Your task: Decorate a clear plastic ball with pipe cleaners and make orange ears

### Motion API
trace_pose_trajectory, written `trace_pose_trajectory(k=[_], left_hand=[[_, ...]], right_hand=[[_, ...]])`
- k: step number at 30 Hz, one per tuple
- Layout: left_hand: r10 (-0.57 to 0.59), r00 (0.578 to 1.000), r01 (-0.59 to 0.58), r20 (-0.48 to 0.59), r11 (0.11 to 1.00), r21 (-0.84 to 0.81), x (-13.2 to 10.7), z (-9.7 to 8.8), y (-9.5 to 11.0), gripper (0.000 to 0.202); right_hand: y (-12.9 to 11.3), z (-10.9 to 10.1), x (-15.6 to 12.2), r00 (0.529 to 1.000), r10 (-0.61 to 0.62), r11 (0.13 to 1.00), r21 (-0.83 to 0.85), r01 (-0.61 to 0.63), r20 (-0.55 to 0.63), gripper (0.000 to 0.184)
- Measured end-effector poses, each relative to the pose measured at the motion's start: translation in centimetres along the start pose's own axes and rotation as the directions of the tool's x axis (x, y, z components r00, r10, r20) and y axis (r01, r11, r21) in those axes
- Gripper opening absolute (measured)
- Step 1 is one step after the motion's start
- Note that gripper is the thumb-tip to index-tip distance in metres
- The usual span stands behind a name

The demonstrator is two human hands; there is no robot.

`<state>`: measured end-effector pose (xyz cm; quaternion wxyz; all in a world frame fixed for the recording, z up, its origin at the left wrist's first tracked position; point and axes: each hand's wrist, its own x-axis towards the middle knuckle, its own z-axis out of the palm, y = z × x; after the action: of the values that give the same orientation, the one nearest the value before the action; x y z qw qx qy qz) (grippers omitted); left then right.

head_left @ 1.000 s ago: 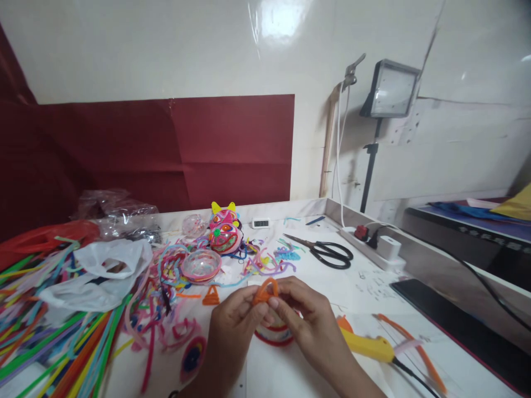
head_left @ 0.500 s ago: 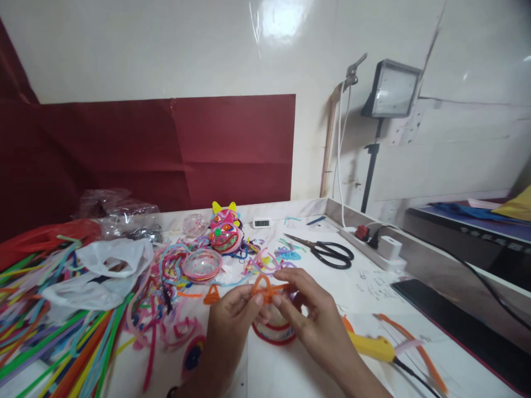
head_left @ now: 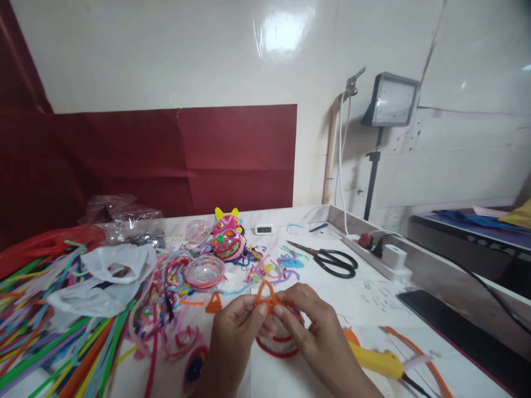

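Observation:
Between my two hands is an orange pipe cleaner (head_left: 266, 289), bent into a pointed loop that sticks up above the fingertips. My left hand (head_left: 238, 337) pinches its left side with thumb and fingers. On the other side my right hand (head_left: 317, 329) grips it between thumb and forefinger. Behind and below the hands sits a round clear bowl with a red rim (head_left: 279, 349), partly covered by the fingers. A folded orange pipe cleaner triangle (head_left: 213, 304) lies left of the hands. The yellow glue gun (head_left: 379, 360) rests to the right, partly behind my right forearm.
Black-handled scissors (head_left: 334, 262) lie at the back right, near a power strip (head_left: 379, 260). Colourful pipe cleaners (head_left: 93, 345) and a white plastic bag (head_left: 108, 276) fill the left. Another clear bowl (head_left: 204, 272) and decorated balls (head_left: 228, 243) stand behind. A black slab (head_left: 456, 331) lies at right.
The camera view has tilted slightly, so everything sits a little lower. My right fingers have drawn in closer around the orange pipe cleaner; its straight end no longer shows.

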<state>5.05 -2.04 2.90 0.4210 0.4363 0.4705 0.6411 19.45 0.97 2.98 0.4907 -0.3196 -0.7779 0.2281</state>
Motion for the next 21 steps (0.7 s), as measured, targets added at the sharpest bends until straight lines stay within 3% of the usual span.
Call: trace_pose_trajectory(k=[10, 16, 21], left_hand=[[-0.022, 0.997, 0.026, 0.071, 0.998, -0.052, 0.4, -0.4, -0.9, 0.040], [-0.047, 0.992, 0.052, 0.115, 0.998, -0.040, 0.9, -0.7, -1.3, 0.048], [-0.095, 0.993, 0.098, 0.075, 0.995, -0.036, 1.3, -0.9, -1.5, 0.051]], right_hand=[[1.0, 0.5, 0.4, 0.994, 0.091, 0.986, 0.132, -0.099, 0.066, 0.029], [1.0, 0.1, 1.3, 0.970, 0.136, 0.982, 0.105, -0.159, 0.199, 0.032], [0.6, 0.2, 2.1, 0.969, 0.144, 0.983, 0.085, -0.163, 0.199, 0.029]])
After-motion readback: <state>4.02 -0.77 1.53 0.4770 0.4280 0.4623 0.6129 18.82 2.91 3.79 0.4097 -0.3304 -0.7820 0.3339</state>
